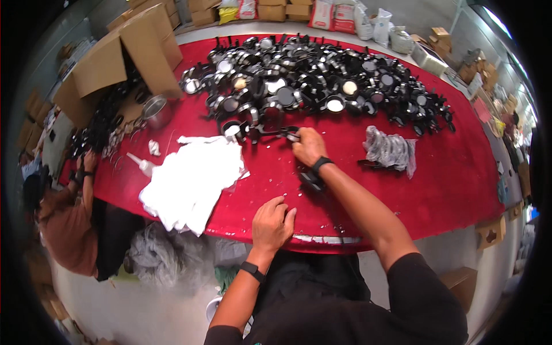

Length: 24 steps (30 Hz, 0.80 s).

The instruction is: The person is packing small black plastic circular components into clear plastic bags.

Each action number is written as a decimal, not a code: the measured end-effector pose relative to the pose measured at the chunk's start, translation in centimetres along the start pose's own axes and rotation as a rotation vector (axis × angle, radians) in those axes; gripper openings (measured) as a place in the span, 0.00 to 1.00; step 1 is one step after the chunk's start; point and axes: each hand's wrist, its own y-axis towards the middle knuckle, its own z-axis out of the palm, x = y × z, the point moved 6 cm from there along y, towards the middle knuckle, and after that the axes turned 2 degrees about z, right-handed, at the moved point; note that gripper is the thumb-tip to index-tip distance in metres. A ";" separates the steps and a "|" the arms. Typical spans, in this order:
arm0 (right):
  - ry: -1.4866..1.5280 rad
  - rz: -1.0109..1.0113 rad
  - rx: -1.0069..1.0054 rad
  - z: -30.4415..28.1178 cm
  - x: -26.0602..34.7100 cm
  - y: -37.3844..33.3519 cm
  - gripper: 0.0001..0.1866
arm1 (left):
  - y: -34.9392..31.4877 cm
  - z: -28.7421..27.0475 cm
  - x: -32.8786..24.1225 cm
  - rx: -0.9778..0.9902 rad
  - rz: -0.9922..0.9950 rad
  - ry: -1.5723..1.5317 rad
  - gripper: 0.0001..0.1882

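Note:
My right hand (pixel 309 146) reaches to the near edge of a large heap of black and silver round-faced pieces (pixel 284 96). Its fingers are closed on a black piece with a curved, band-like part (pixel 290 133), partly hidden by the fingers. My left hand (pixel 272 225) is over the table's near edge, palm down, holding nothing, with its fingers loosely bent and its thumb apart. Below my right wrist lies a small dark object (pixel 311 182), partly covered by the forearm. To the left of my hands a white cloth (pixel 195 178) lies crumpled on the red table cover (pixel 448 172).
Plastic-wrapped round pieces (pixel 390 150) lie at the right. Leftward are a white nozzle bottle (pixel 145 165), a metal pot (pixel 156 110) and an open cardboard box (pixel 103 72). Another person (pixel 69 230) works at the far left. Sacks (pixel 333 15) stand beyond the table.

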 end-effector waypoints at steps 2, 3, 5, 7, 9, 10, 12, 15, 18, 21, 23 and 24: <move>0.011 -0.045 0.050 -2.7 -0.7 -2.5 0.10 | 0.2 -0.4 -0.2 -0.015 0.006 -0.021 0.12; 0.017 -0.063 0.087 -4.1 -0.7 -3.6 0.09 | 0.3 -0.5 -0.2 -0.016 0.006 -0.031 0.14; 0.156 -0.119 0.136 -6.6 -0.3 -6.2 0.07 | -0.1 -0.4 0.0 -0.007 -0.014 -0.055 0.24; 0.088 -0.227 0.217 -8.6 0.5 -8.2 0.07 | 0.1 -0.9 -0.6 -0.041 -0.019 -0.032 0.30; 0.096 -0.249 0.330 -10.4 2.2 -9.9 0.06 | 0.2 -1.4 -0.7 -0.076 -0.011 -0.024 0.36; 0.062 -0.308 0.365 -10.9 3.1 -10.6 0.06 | 0.3 -1.3 -1.1 -0.060 0.065 0.026 0.39; -0.043 -0.438 0.453 -12.2 5.6 -11.6 0.05 | 0.2 -1.0 -2.1 0.030 0.177 0.143 0.38; -0.148 -0.554 0.507 -13.7 7.7 -12.4 0.05 | 0.5 -0.3 -2.6 0.224 0.247 0.351 0.32; -0.126 -0.600 0.486 -14.9 8.8 -12.6 0.05 | 0.9 -1.3 -2.9 0.255 0.278 0.307 0.20; -0.106 -0.605 0.570 -15.9 10.3 -12.5 0.17 | 0.6 -1.3 -3.1 0.315 0.303 0.187 0.12; 0.163 -0.555 0.273 -17.7 12.0 -12.5 0.34 | 0.4 -1.4 -3.1 0.302 0.261 0.114 0.10; 0.235 -0.508 0.234 -17.5 10.8 -12.5 0.45 | 0.7 -1.7 -3.0 0.252 0.188 0.033 0.09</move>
